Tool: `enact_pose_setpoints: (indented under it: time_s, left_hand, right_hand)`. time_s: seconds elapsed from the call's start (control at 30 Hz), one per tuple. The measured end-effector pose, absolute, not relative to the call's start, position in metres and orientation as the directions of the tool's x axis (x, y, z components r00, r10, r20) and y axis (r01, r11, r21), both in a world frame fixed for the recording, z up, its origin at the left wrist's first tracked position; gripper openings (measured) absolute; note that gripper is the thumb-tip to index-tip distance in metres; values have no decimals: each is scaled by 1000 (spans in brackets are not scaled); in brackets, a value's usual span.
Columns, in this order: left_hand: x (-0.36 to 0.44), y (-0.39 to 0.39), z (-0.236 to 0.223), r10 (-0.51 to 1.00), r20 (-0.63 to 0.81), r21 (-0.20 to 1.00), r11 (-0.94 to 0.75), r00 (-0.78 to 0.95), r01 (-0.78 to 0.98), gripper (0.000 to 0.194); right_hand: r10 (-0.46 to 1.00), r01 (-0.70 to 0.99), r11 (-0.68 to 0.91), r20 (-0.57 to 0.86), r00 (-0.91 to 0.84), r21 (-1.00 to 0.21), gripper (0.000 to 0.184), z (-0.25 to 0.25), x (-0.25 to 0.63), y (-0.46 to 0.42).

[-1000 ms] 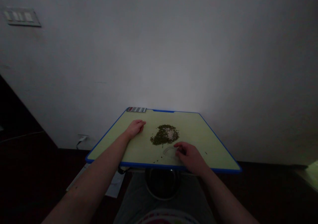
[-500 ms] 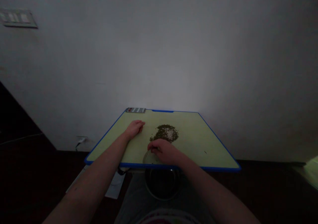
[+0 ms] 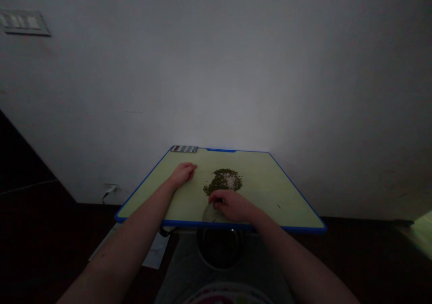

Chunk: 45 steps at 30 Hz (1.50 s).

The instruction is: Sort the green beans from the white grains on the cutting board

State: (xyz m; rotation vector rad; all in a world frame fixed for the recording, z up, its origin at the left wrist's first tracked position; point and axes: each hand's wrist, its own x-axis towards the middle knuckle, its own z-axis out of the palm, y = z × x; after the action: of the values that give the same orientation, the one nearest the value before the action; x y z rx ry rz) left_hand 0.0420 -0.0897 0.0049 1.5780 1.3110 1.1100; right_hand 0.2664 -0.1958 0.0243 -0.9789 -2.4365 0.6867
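My left hand [image 3: 182, 174] rests on the left part of the pale yellow tabletop [image 3: 263, 205], fingers curled and nothing visible in them. My right hand [image 3: 231, 205] is at the near side, its fingers closed on the rim of a clear round dish [image 3: 208, 214]. The dish lies at the table's near edge, partly hidden by that hand. Just beyond my right fingers is a spread of small green beans [image 3: 219, 178]. Paler grains [image 3: 231, 180] lie among them on the right. Below the table edge, a dark round bowl [image 3: 221, 250] sits at my lap.
A phone-like flat device [image 3: 184, 149] lies at the table's far left corner. Blue trim [image 3: 300, 229] edges the table, which stands against a grey wall [image 3: 216, 70]. A small dark sliver [image 3: 278, 206] lies at right. White sheets [image 3: 157, 252] show beneath, left.
My right hand and the clear dish have shifted a little to the right along the near edge. My left hand stays in place.
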Motion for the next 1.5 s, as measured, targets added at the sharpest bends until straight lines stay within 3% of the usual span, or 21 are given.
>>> enact_pose_setpoints:
  time_s: [0.6, 1.13, 1.33, 1.5]
  left_hand:
    - [35, -78, -7, 984, 154, 929, -175, 89, 325, 37]
    - [36, -81, -4, 984, 155, 932, -173, 84, 318, 37]
    - [38, -84, 0, 985, 158, 918, -174, 74, 357, 36]
    - [39, -84, 1, 987, 146, 932, -162, 74, 324, 35]
  right_hand:
    - [918, 650, 381, 186, -350, -657, 24, 7, 305, -218]
    - [959, 622, 267, 141, -246, -736, 24, 1, 325, -231]
    - [948, 678, 278, 310, -78, -680, 27, 0, 326, -233]
    - [879, 749, 407, 446, -166, -523, 30, 4, 307, -235]
